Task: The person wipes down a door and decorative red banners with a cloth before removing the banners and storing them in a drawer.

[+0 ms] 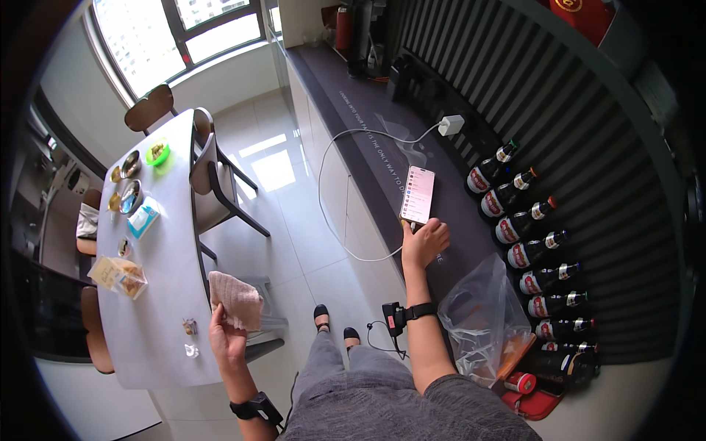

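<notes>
My left hand [227, 340] is closed on a folded pale pink cloth [237, 300], held up over the floor beside the dining table. On the dark counter mat, a phone [418, 194] lies face up with its screen lit. My right hand [426, 241] is at the phone's lower end, fingers pinched around the plug of a white charging cable [321, 192]. That cable loops out past the counter's edge and back to a white charger block [451, 125] at the slatted wall. Whether the plug sits fully in the phone is hidden by my fingers.
Several dark beer bottles [520, 255] line the slatted wall on the right. A clear plastic bag [482, 312] and a red can [520, 382] are near my right arm. The white dining table [158, 316] at left holds bowls, a tissue pack [143, 217] and food; chairs [213, 176] surround it.
</notes>
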Motion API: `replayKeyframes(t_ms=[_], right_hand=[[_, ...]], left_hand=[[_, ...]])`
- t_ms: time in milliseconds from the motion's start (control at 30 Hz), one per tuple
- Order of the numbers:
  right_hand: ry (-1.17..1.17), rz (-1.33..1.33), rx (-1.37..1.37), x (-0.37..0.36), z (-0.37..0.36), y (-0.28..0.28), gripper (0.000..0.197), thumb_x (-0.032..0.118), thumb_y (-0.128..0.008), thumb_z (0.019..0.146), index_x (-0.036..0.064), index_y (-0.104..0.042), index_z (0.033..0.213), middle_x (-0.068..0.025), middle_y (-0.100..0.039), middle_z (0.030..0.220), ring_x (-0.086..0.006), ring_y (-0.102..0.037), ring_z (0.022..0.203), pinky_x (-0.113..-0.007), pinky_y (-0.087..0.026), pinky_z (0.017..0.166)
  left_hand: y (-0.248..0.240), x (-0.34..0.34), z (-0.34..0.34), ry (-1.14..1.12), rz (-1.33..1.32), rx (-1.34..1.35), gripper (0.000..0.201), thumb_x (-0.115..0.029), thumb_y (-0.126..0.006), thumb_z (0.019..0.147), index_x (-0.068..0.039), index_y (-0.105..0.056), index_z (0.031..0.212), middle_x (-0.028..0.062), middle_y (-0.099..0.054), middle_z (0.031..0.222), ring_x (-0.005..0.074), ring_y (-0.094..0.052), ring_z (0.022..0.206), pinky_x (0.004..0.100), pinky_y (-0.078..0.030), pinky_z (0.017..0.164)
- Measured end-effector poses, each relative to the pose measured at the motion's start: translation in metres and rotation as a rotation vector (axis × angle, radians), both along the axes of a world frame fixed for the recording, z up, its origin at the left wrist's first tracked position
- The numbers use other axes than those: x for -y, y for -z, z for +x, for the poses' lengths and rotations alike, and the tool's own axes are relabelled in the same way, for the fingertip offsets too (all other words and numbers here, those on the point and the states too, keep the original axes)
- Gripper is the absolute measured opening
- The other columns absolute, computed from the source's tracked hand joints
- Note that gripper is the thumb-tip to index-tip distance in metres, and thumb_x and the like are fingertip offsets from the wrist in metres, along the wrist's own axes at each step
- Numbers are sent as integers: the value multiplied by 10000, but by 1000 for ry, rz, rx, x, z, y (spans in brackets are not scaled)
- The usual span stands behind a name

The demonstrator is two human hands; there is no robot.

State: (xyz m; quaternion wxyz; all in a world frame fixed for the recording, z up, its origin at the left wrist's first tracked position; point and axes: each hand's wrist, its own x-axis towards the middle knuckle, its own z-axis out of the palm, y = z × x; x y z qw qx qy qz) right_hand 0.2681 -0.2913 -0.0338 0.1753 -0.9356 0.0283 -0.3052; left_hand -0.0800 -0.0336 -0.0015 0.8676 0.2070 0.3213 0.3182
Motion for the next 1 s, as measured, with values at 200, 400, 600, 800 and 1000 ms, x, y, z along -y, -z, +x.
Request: replayKeyframes(t_ms=[200,400,600,800,1000], right_hand=[[18,-61,-156,0,3,9,407,374,-697,743,22,-530,862,-131,-553,892,-291,-528,906,-408,-406,777],[-23,-26,-247,-12,13,15,273,232,-627,812,-9,-538,907,-167,-601,926,-300,-569,891,-406,-418,817],[12,-26,-215,-16,15,14,222,151,-593,818,-11,-508,943,-154,-559,963,-287,-554,913,-400,-427,807],[-205,98,46,-31,-25,-27,248,195,-589,833,23,-504,990,-137,-537,1003,-284,-528,940,-432,-412,798],[-1250,1000,-722,-90,-93,-20,262,244,-596,890,-16,-594,922,-115,-635,756,-176,-619,700,-310,-489,661]], left_hand=[[-14,-10,30,51,17,-8,241,-176,-492,928,-66,-536,1138,56,-595,1127,208,-550,1068,411,-414,964],[-30,-22,83,197,20,28,242,-186,-478,931,-69,-552,1131,50,-607,1112,224,-548,1077,433,-403,965],[-49,-14,103,269,-4,59,357,-164,-451,931,-48,-431,1268,99,-540,1214,254,-516,1129,452,-385,991],[-54,-1,88,265,33,25,382,-170,-439,934,-37,-401,1291,114,-515,1247,266,-504,1152,450,-390,996],[-68,46,79,428,107,57,404,-173,-474,918,-19,-412,1286,118,-555,1187,252,-568,1061,403,-453,934]])
